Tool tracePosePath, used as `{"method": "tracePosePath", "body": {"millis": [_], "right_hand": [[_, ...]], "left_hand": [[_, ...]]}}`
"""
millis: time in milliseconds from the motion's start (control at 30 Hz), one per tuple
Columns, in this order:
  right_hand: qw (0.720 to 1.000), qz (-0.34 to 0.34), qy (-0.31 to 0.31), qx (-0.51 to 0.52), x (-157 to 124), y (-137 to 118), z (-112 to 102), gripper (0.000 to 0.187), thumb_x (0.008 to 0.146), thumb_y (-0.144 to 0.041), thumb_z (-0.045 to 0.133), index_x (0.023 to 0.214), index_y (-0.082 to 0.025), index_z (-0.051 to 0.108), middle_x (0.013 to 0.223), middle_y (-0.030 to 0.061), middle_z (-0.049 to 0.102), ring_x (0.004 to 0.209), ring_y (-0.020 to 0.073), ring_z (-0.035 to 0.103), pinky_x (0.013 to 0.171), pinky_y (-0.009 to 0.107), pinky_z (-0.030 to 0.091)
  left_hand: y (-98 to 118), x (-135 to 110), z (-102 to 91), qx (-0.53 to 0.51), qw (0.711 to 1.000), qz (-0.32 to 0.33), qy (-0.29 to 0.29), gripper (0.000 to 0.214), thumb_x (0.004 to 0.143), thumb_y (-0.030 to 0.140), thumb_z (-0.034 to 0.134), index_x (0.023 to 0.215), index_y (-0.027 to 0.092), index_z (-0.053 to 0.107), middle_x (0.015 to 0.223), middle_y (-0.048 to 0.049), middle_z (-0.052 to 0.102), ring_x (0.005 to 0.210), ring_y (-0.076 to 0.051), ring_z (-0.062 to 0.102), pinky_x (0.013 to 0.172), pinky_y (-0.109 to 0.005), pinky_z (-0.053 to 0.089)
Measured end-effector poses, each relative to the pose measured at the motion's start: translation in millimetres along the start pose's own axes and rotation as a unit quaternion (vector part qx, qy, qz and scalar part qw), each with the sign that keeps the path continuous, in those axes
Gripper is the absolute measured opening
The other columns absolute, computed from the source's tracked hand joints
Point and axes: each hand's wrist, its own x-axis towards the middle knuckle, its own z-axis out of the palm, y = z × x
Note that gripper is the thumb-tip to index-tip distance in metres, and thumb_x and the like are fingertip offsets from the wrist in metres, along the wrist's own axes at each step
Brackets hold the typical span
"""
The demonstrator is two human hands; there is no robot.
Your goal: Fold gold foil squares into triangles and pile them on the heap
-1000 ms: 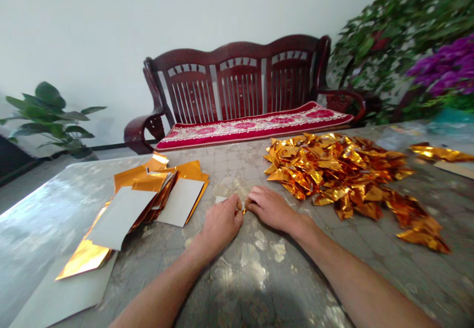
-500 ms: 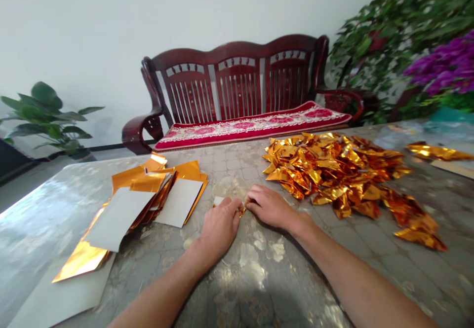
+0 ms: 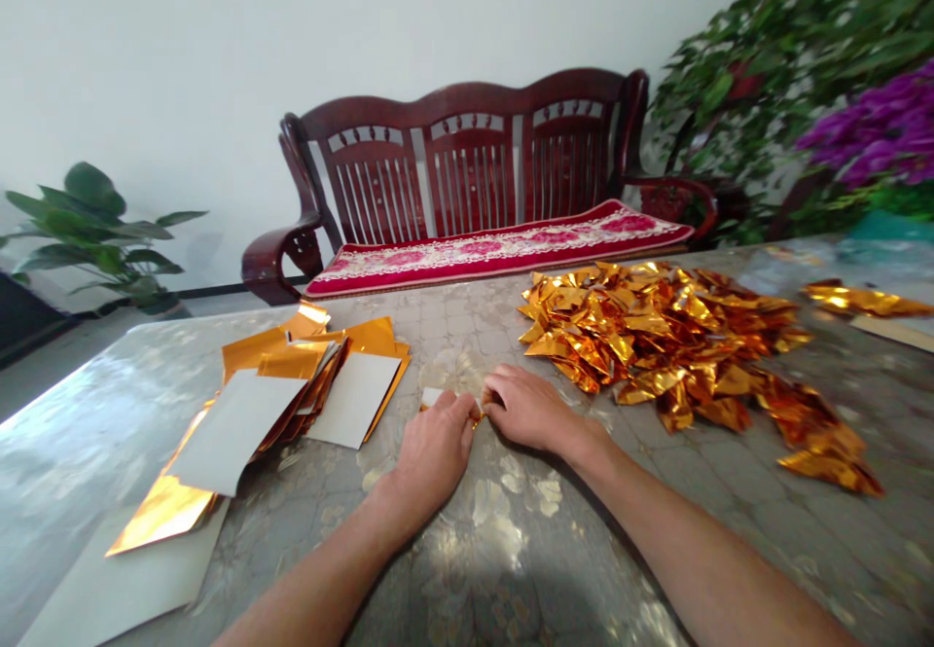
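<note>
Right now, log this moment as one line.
left hand: pinching foil piece | right hand: pinching same piece | left side: flat sheets | right side: folded foil pile

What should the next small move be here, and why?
Probably press along the fold to flatten it: the left hand and right hand pinch one small foil piece on the table, with a white corner sticking out past the left hand.

Small foil sheet [image 3: 432, 396] lies flat, mostly covered: white backing peeks out at ten o'clock, a gold sliver glints at four o'clock.
</note>
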Motion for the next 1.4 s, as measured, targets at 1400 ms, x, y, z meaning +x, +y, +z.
{"method": "tracePosePath", "body": {"millis": [1400], "right_hand": [[0.979,0.077,0.097,0.164,0.6,2.9,15.9,0.009,0.078,-0.014,0.059,0.083,-0.020,0.062,0.085,0.0000,0.066,0.076,0.0146,0.056,0.067,0.025,0.036]], "left_hand": [[-2.9,-8.3,0.9,0.008,0.999,0.053,0.010,0.029,0.100,0.027,0.038,0.111,0.027,0.064,0.099,-0.0045,0.062,0.094,-0.019,0.062,0.076,-0.027,0.046]]}}
